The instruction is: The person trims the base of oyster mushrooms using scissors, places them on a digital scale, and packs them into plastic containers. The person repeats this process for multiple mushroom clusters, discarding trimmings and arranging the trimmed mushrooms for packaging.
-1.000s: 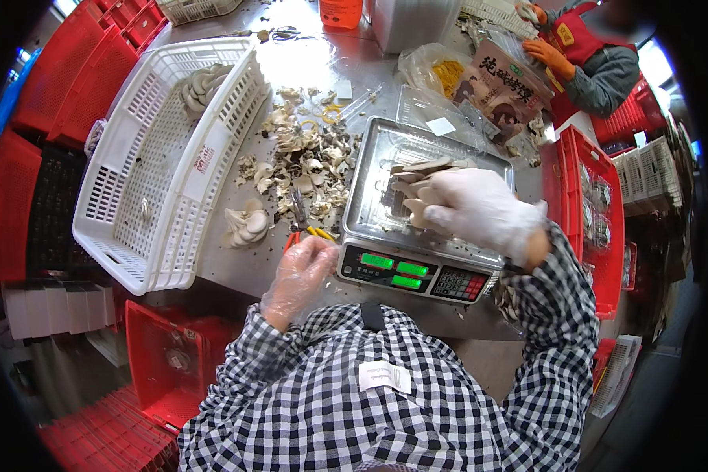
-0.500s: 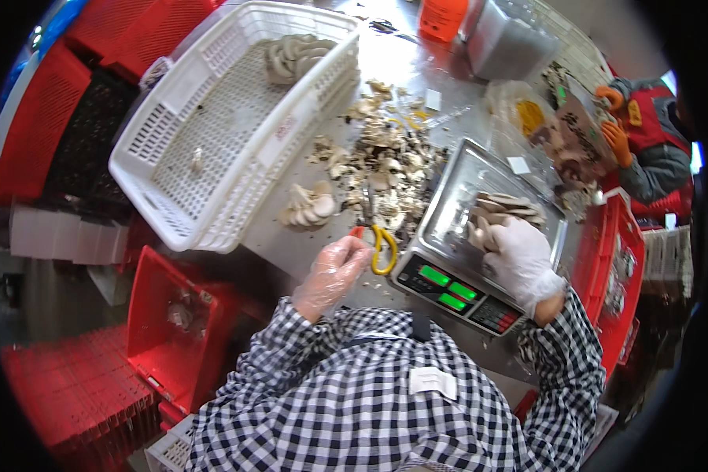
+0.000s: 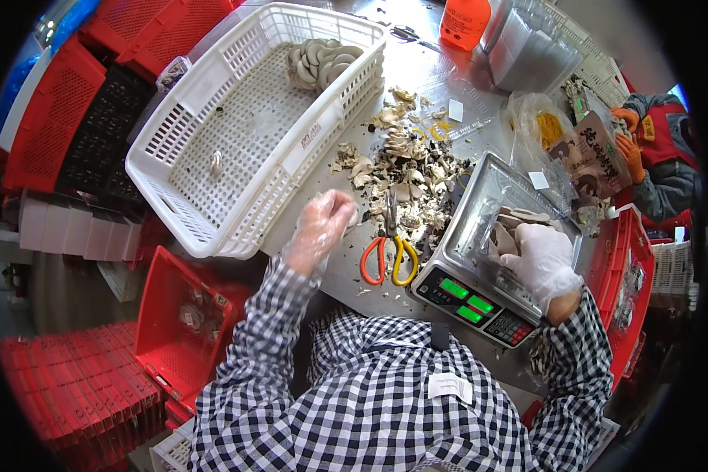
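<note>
My left hand (image 3: 321, 226), in a clear plastic glove, is raised with its fingers curled together over the spot where a mushroom cluster lay. Only a pale edge shows beside the fingers, and what they hold is hidden. Scissors (image 3: 403, 263) with one red and one yellow handle lie just right of it, blades among pale mushroom trimmings (image 3: 421, 177). My right hand (image 3: 544, 263), white-gloved, is closed around oyster mushrooms (image 3: 505, 236) on the steel pan of a digital scale (image 3: 468, 208). Its palm hides part of them.
A white perforated crate (image 3: 240, 193) at the left holds an oyster mushroom cluster (image 3: 322, 63). Red crates (image 3: 185, 322) flank the table. Farther back are an orange bottle (image 3: 464, 23), clear plastic boxes (image 3: 527, 51) and another person's orange-gloved hand (image 3: 631, 157).
My left hand has left the scissors and moved up and left over the mushroom cluster. The scissors now lie on the table. My right hand stays at the mushrooms on the scale.
</note>
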A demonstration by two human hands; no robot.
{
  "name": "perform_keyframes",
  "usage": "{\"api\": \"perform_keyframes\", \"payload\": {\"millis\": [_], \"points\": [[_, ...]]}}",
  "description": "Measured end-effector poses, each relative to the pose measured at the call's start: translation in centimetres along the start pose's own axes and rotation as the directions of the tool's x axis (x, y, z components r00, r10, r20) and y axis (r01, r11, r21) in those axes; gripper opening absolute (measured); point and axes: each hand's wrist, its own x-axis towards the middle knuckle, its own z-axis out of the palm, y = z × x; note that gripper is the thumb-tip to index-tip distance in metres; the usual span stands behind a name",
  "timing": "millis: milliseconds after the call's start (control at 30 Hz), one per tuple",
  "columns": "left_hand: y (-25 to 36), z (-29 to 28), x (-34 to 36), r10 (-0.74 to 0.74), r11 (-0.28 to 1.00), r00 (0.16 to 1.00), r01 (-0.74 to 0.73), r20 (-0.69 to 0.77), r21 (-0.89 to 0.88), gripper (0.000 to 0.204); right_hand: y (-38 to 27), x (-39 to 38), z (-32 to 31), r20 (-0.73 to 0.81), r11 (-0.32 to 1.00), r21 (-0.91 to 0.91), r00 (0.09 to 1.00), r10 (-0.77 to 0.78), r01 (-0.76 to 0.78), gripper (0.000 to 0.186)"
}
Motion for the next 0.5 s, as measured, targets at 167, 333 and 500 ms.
{"api": "perform_keyframes", "payload": {"millis": [167,333,500], "points": [[-0.7,1.1,7.7,-0.053,0.763,0.998,0.066,-0.039,0.643,0.030,1.2,-2.2,0.6,-0.264,0.972,0.211,0.964,-0.043,0.101,0.033],[-4.3,4.0,14.0,-0.150,0.697,0.987,0.151,-0.064,0.701,0.038,1.8,-4.1,1.5,-0.300,0.877,0.469,0.953,0.046,0.105,0.024],[0.4,2.1,12.2,-0.251,0.809,0.967,0.238,-0.050,0.538,0.052,2.2,-5.9,3.3,-0.425,0.774,0.603,0.899,0.108,0.192,0.019]]}}
